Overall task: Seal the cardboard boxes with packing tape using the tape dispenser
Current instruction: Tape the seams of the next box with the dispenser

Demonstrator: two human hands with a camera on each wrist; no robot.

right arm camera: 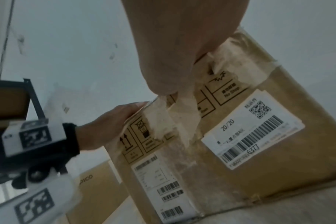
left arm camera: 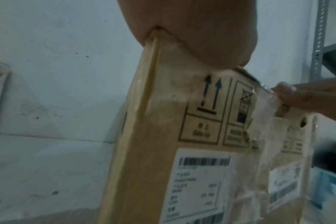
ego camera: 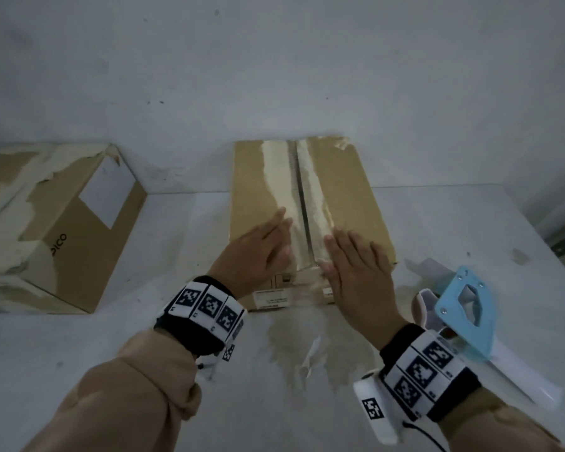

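Observation:
A flat cardboard box lies in the middle of the white table, its two top flaps meeting along a centre seam lined with old tape remnants. My left hand rests flat on the left flap, fingers straight. On the right flap my right hand lies flat at the near edge. The near face with labels shows as the box in the left wrist view and the box in the right wrist view. The blue tape dispenser lies on the table to the right of my right wrist; neither hand touches it.
A second, larger cardboard box with torn tape stands at the left. The table ends at a white wall behind. Loose tape scraps lie in front of the middle box. A metal shelf upright stands to the right.

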